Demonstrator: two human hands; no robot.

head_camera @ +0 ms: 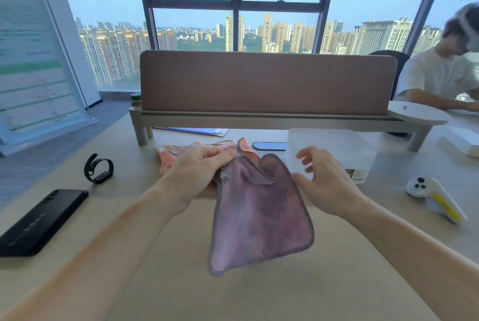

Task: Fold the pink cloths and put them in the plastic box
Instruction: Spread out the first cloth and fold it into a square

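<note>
A pink-purple cloth with a dark stitched edge hangs above the table in front of me. My left hand pinches its upper left corner. My right hand hovers at the cloth's upper right edge with fingers spread and blurred; whether it touches the cloth is unclear. Behind my left hand, several more pink cloths lie in a loose heap on the table. The clear plastic box stands at the back right, just beyond my right hand.
A black phone and a black wristband lie to the left. A white and yellow controller lies to the right. A brown divider on a riser closes the far side; another person sits beyond it at right.
</note>
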